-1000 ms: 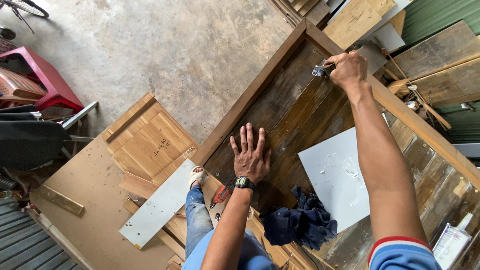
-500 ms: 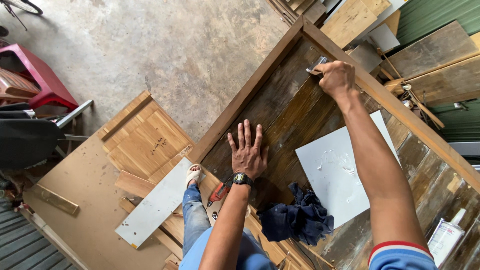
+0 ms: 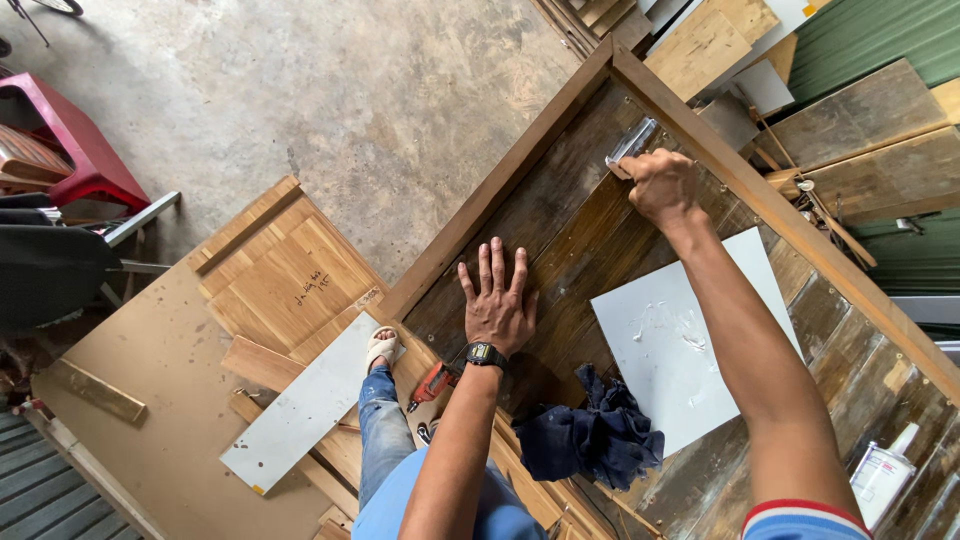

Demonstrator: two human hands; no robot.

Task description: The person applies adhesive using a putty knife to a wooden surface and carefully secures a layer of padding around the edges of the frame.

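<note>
A dark, worn wooden tabletop (image 3: 560, 220) with a raised brown frame fills the right half of the view. My left hand (image 3: 497, 305) lies flat on it, fingers spread, a black watch on the wrist. My right hand (image 3: 660, 185) is closed around a metal scraper (image 3: 632, 145) whose blade presses on the wood near the far corner. A white board (image 3: 690, 340) smeared with pale paste lies beside my right forearm. A crumpled dark blue rag (image 3: 590, 440) sits on the near edge.
A white glue bottle (image 3: 885, 475) stands at the lower right. A red power drill (image 3: 432, 385) lies near my foot. Wooden panels (image 3: 285, 280) and a white strip (image 3: 300, 410) cover the concrete floor. A red stool (image 3: 70, 140) stands at the left.
My right hand has drawn the scraper back from the far corner along the wood, toward me. My left hand has stayed flat in place.
</note>
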